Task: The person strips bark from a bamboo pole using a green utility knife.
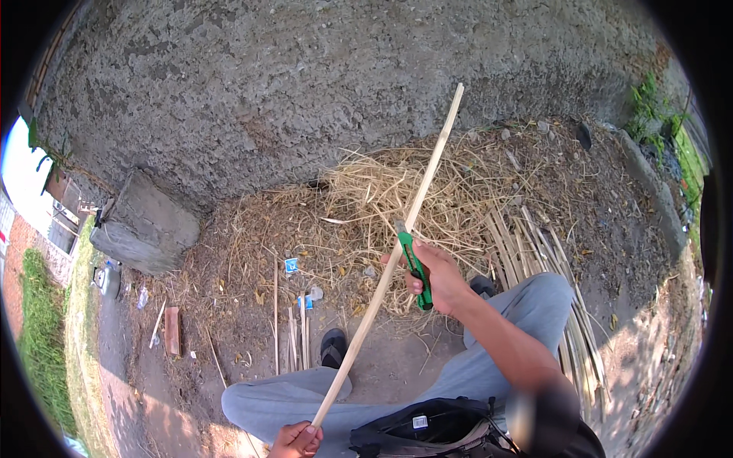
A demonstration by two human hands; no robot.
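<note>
A long, pale strip of split bamboo or wood (pixel 366 317) slants across my lap, from the lower left up toward the wall. My left hand (pixel 296 440) is closed round its lower end. In my right hand (pixel 437 276) is a green utility knife (pixel 415 269), gripped against the strip around its middle. The knife's blade end (pixel 399 227) lies at the strip's edge; how far it cuts in cannot be made out. Some right-hand fingers pass behind the strip and are partly hidden.
A heap of straw-like shavings (pixel 382 191) lies before me at the rough wall (pixel 305 91). Split strips (pixel 569 305) are piled at right, with shorter sticks (pixel 299 340) at left. A concrete block (pixel 149 221), a reddish brick (pixel 172 330) and a black bag (pixel 427 435) are around me.
</note>
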